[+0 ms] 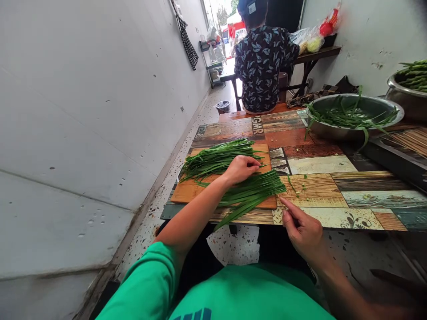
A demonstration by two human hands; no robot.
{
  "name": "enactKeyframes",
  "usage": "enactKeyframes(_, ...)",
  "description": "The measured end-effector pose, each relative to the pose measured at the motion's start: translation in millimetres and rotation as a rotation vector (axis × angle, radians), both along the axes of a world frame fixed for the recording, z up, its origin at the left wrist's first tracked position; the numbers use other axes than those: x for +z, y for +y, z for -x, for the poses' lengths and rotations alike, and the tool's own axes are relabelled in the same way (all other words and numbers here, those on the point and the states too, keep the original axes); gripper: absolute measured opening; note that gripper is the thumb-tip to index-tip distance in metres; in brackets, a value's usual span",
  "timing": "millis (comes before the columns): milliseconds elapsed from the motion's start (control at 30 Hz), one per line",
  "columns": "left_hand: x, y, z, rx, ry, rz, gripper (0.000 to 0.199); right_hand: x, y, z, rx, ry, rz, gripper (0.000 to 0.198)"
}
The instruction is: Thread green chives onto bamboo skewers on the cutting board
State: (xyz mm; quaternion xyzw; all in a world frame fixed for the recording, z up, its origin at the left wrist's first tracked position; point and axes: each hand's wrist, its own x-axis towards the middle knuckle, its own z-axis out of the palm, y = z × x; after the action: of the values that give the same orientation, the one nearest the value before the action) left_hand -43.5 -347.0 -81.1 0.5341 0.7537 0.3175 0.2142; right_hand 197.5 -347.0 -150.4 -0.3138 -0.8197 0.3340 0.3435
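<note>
My left hand (240, 170) reaches over a wooden cutting board (187, 191), its thumb and fingertips pinched on what looks like a garlic chive at the edge of the back pile. That pile of garlic chives (216, 158) lies across the board. In front, a second bunch of garlic chives (253, 191) is fanned flat, its even ends to the right and its leaves drooping past the board's near edge. My right hand (303, 227) is closed at the table's front edge, pinching a thin wooden skewer (279, 197) whose visible end meets the front bunch; the fingers hide most of it.
Green scraps (302, 189) dot the patterned table (316, 166). To the right stand a metal bowl (353, 131) of chives, a dark tray (390, 155) with wooden skewers (413, 138), and a pot (408, 100) of green stalks. A person (262, 66) sits ahead, back turned. A wall (83, 111) runs along the left.
</note>
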Motion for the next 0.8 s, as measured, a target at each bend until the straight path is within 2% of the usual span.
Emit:
enactKeyframes(333,2.7,0.7,-3.6,-0.044,-0.080,-0.031,0.023,-1.4,0.4,0.5,0.005,0.013,0.002,0.038)
enactKeyframes(600,-1.3,-1.5,-5.0,-0.073,-0.061,-0.043,0.023,-0.5,-0.9,1.6,-0.013,0.006,0.008,0.037)
enactKeyframes(667,-0.5,-4.8,-4.1,-0.127,-0.016,-0.056,0.022,0.3,-1.2,2.0,-0.022,0.002,0.002,0.037)
enactKeyframes(800,9.5,-11.2,7.7,-0.367,0.152,-0.056,0.026,1.4,-1.5,0.0,-0.008,-0.002,-0.004,0.037)
